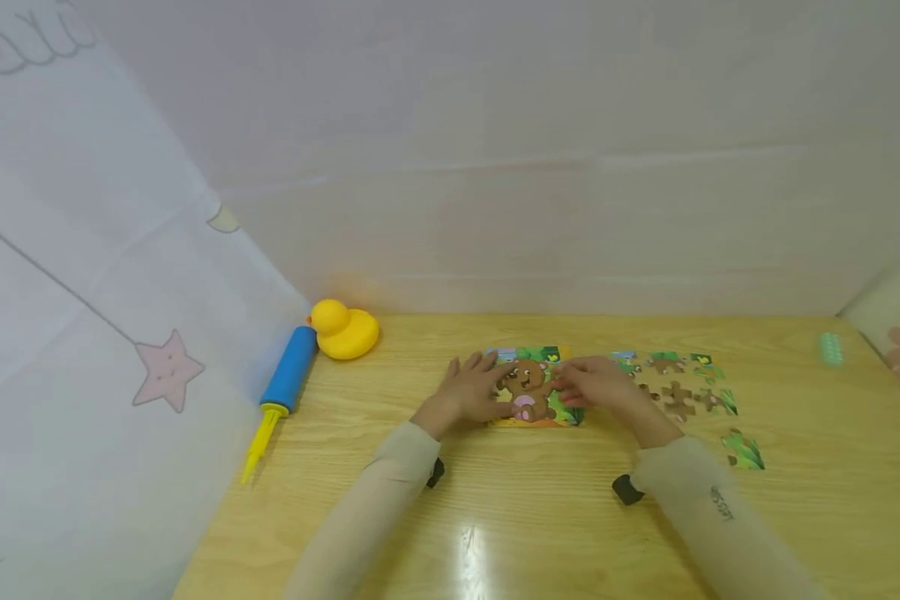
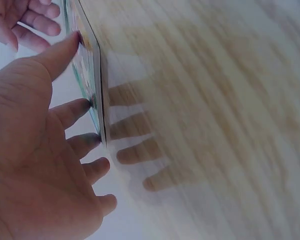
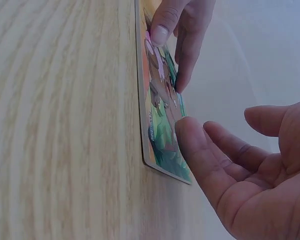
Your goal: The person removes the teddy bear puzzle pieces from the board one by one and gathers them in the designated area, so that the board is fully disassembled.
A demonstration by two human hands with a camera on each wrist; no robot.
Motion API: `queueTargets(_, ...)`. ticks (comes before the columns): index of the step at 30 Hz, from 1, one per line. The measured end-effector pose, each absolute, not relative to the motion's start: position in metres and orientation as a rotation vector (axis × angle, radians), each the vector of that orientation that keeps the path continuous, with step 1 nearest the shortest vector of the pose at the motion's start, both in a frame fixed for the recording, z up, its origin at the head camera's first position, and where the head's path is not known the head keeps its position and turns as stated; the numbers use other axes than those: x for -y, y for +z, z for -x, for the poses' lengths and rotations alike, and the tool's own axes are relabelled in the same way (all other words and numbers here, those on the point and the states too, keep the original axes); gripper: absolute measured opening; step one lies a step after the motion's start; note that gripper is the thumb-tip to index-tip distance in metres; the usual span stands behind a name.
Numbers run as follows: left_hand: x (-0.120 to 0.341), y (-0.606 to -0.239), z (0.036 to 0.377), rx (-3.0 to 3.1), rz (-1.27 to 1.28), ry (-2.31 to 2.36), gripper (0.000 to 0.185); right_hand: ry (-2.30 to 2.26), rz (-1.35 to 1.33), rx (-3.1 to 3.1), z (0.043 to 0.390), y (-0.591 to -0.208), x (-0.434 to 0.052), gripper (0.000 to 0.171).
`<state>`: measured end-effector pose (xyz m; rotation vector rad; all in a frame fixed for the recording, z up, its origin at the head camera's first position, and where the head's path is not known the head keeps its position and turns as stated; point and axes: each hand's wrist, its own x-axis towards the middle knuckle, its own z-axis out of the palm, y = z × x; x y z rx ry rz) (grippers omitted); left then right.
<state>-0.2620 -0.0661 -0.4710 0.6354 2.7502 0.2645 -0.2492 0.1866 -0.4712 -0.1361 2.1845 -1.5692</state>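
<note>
Cardboard bear puzzle [image 1: 531, 389] largely assembled mid-table, flat fingers of left hand [image 1: 468, 390] and right hand [image 1: 594, 385] pressing it, gripping nothing; loose pieces [image 1: 678, 385] on the right still unplaced.

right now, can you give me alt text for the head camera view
Both hands rest flat on a bear puzzle on a wooden table, the left hand on its left edge, the right hand on its right. A second puzzle board with pieces missing and a loose piece lie to the right; a yellow rubber duck and a blue pump lie to the left.
</note>
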Motion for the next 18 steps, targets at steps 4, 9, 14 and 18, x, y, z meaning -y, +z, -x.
queueTargets(4,0.0694,-0.4699,0.2621,-2.738,-0.634,0.306,0.075,-1.549,0.135,-2.151,0.2480,-0.4713,-0.1835,0.047)
queueTargets(9,0.0708,-0.4663,0.2611,-2.713,-0.642,0.311,0.073,-1.532,0.143,-2.125,0.2455,-0.4716,-0.1806,0.049)
queueTargets(14,0.0726,-0.4651,0.2613,-2.680,-0.639,0.307,0.072,-1.532,0.157,-2.122,0.2434,-0.4707,-0.1780,0.049)
queueTargets(18,0.0733,-0.4647,0.2616,-2.657,-0.639,0.309,0.072,-1.521,0.174,-2.126,0.2421,-0.4698,-0.1760,0.048)
